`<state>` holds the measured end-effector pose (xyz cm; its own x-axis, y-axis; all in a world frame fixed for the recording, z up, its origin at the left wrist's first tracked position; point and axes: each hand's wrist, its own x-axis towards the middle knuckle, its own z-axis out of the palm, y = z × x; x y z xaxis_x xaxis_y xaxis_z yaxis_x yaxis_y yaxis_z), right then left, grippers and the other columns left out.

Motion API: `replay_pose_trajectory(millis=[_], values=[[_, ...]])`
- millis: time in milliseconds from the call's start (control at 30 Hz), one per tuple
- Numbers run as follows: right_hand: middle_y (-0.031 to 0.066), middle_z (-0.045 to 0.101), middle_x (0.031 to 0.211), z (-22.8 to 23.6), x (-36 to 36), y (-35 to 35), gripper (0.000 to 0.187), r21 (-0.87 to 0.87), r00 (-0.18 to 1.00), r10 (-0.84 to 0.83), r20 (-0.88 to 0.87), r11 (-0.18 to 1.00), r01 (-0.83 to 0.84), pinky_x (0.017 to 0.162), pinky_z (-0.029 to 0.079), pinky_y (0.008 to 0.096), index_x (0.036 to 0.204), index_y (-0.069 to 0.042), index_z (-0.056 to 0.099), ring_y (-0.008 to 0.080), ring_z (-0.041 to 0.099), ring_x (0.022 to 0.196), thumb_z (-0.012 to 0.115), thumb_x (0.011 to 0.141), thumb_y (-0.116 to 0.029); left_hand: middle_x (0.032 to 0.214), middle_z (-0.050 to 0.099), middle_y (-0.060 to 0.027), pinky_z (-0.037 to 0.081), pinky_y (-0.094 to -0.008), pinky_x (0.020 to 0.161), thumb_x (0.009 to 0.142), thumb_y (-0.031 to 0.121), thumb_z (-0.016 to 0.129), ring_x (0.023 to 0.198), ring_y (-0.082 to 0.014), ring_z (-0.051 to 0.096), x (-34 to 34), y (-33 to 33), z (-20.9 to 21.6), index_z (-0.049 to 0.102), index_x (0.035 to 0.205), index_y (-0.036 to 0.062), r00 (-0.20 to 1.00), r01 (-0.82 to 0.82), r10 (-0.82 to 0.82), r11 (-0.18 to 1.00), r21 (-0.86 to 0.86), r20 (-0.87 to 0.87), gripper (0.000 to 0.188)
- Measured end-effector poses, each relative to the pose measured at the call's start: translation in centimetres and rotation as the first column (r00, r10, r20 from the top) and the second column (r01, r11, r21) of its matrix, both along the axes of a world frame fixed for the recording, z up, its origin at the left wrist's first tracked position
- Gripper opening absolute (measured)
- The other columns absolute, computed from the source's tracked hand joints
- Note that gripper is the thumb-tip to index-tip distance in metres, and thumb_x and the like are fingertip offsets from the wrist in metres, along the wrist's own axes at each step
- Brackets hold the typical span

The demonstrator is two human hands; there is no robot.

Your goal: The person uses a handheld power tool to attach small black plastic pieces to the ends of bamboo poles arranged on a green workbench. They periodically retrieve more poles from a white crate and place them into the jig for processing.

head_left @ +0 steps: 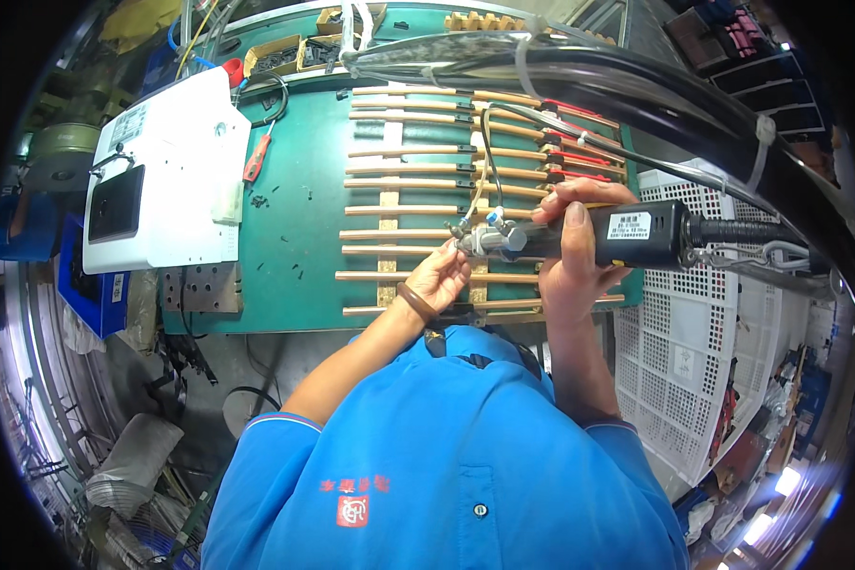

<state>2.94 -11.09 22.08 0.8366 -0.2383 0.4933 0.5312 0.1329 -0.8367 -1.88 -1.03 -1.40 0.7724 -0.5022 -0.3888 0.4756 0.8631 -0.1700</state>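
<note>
My right hand (572, 256) is wrapped round a black handheld power tool (641, 235), its thumb lying along the top. A metal head (494, 239) with small hose fittings points left from the tool. Beside the tip of that head, my left hand (439, 277) has its thumb and fingers pinched together; what sits between them is too small to make out. Under both hands, long copper-coloured rods (399, 210) lie in parallel rows across wooden strips (388, 266). Several rods carry black pieces (465, 169), and red sleeves (579, 166) cover some far right ends.
Thick black hoses (627, 81) cross above the table's right side. A white machine housing (176, 180) stands left, near a red-handled screwdriver (258, 157) and scattered black bits on the green mat (304, 209). Cardboard boxes (274, 55) hold small parts behind. White perforated crates (684, 332) stand right.
</note>
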Motion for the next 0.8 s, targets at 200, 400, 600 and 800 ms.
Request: replay_pose_trajectory(millis=[200,400,600,800], values=[[0.0131,0.06,0.084,0.0,0.6,-0.3,0.016,-0.042,0.999,-0.035,-0.039,0.999,0.033,0.063,0.053,0.0285,0.095,0.004,0.051,0.0156,0.059,0.064,0.051,0.08,0.005,0.104,0.064,-0.013,0.055,-0.0338,0.081,0.095,0.035,0.053,0.092,-0.0213,0.064,0.6,0.2,1.6,0.054,0.108,-0.0001,0.996,0.093,-0.093,0.996,0.004,0.014,0.037],[0.0131,0.061,0.083,-0.5,1.5,-0.4,0.014,-0.038,1.0,-0.021,-0.007,0.999,0.021,0.064,0.052,0.0284,0.095,0.004,0.053,0.0163,0.06,0.063,0.051,0.08,0.004,0.081,0.063,-0.0044,0.048,-0.0242,0.055,0.091,0.035,0.06,0.064,-0.0119,0.057,-1.0,3.2,3.8,0.058,0.103,0.0039,0.933,0.224,-0.355,0.704,0.674,0.061,0.033],[0.0123,0.061,0.085,-1.9,1.8,0.0,0.016,-0.045,0.999,-0.04,0.011,0.998,0.041,0.063,0.054,0.0299,0.096,0.003,0.053,0.0165,0.06,0.066,0.052,0.08,0.004,0.101,0.061,-0.007,0.044,-0.0405,0.086,0.067,0.018,0.077,0.098,-0.0294,0.055,3.3,4.5,4.3,0.065,0.099,0.0096,0.617,-0.737,-0.744,-0.433,0.518,0.256,0.035],[0.0116,0.061,0.086,-2.2,1.8,0.1,0.017,-0.08,0.999,-0.037,0.001,0.996,0.037,0.063,0.055,0.0298,0.097,0.002,0.052,0.0156,0.06,0.068,0.052,0.08,0.004,0.09,0.058,-0.0104,0.045,-0.0418,0.078,0.064,0.019,0.079,0.09,-0.0316,0.055,4.7,2.8,1.4,0.064,0.088,0.0059,0.583,-0.725,-0.768,-0.345,0.596,0.265,0.031]])
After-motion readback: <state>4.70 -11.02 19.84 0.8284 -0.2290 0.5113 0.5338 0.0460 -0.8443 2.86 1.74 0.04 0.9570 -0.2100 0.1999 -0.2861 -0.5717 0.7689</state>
